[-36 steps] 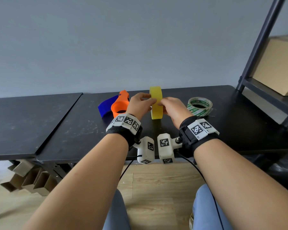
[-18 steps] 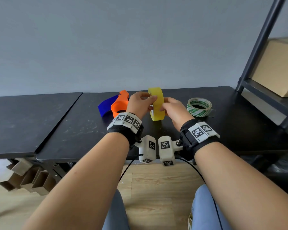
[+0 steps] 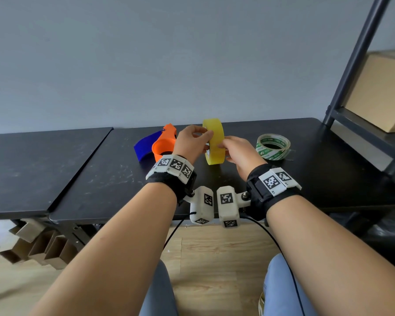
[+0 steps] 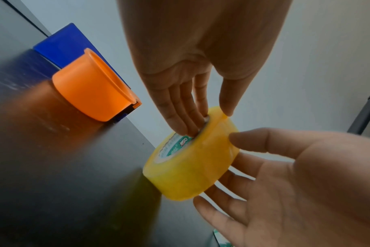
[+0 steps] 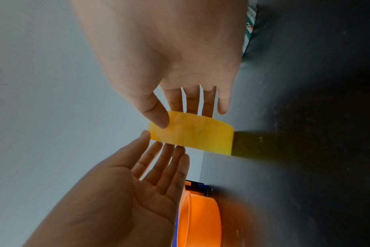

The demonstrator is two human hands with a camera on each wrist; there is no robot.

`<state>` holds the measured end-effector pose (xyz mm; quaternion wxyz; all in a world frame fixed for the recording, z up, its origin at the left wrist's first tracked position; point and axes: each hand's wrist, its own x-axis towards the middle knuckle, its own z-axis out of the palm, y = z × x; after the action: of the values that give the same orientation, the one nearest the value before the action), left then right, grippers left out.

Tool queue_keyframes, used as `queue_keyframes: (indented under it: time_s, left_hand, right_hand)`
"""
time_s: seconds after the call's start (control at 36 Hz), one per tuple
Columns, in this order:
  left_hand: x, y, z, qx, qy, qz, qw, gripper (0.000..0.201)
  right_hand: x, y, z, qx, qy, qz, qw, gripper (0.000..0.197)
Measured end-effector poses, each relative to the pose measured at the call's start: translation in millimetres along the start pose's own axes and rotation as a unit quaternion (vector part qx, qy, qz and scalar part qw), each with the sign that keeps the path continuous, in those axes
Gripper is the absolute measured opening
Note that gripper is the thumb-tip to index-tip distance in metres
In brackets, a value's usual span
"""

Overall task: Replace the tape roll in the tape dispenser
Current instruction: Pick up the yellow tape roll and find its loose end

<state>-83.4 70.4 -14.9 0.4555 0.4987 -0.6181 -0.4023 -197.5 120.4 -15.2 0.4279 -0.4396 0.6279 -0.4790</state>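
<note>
The head view looks forward and down over the bench (image 3: 100, 179) from behind both forearms. Each wrist view looks close along its palm; all three share the yellow tape roll (image 3: 213, 142) (image 4: 192, 160) (image 5: 192, 133).

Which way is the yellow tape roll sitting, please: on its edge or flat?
On edge: the yellow tape roll stands upright on the table, steadied between both hands.

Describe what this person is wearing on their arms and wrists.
Both forearms are bare, with no sleeves. Each wrist carries a black strap topped by a white band of square black-and-white coded markers. A white boxy camera module hangs from the inner side of each strap, also bearing markers, with a thin black cable trailing down. The left hand and right hand wear no gloves.
</note>
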Motion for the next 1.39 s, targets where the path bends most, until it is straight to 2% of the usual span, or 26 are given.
queue_keyframes:
  time_s: [0.11,0.25,0.39,0.53,0.67,0.86,0.94,1.0,1.08,1.19,1.39]
  left_hand:
    - [0.9,1.1,-1.3,-0.008,-0.001,-0.004,1.000,0.031]
    - [0.1,2.0,-1.1,-0.016,0.000,-0.002,1.000,0.032]
    - [-0.2,-0.2,-0.6,-0.016,0.004,-0.003,1.000,0.032]
    - [1.0,-0.7,-1.3,-0.010,0.010,-0.002,1.000,0.030]
    - [3.2,-3.7,-2.8,-0.012,0.023,0.005,1.000,0.027]
    - [3.9,-1.8,-2.7,-0.009,0.033,0.013,0.999,0.015]
    - [2.5,-0.1,-2.3,0.009,0.033,0.023,0.999,0.019]
    - [1.3,0.5,-1.7,0.035,0.032,0.041,0.998,0.028]
    - [-0.9,1.4,-2.2,0.130,0.041,0.098,0.986,0.034]
    - [-4.3,-0.2,-4.8,0.222,0.050,0.169,0.959,0.032]
    - [-2.8,-0.7,-4.7,0.283,0.062,0.209,0.934,0.023]
  right_hand:
    - [-0.6,-3.4,1.2,0.006,0.002,0.007,1.000,0.017]
    - [0.9,-4.8,1.3,0.007,0.014,0.013,1.000,0.023]
    - [0.8,-4.6,1.3,-0.005,0.018,0.003,1.000,0.015]
    - [-2.0,1.2,4.6,0.010,0.009,-0.010,1.000,0.033]
    - [-1.2,1.7,3.0,0.001,0.017,-0.001,1.000,0.030]
    - [-1.9,4.9,-1.1,-0.011,-0.012,-0.014,1.000,0.042]
    - [0.3,4.0,-1.4,-0.003,-0.013,-0.019,1.000,0.043]
    - [1.1,3.0,-1.2,0.002,-0.011,-0.023,1.000,0.043]
    - [2.4,2.5,-0.4,0.008,-0.006,-0.025,1.000,0.042]
    - [3.1,1.5,3.1,0.015,-0.008,-0.021,1.000,0.044]
    - [3.6,0.0,5.0,0.008,-0.007,-0.027,1.000,0.043]
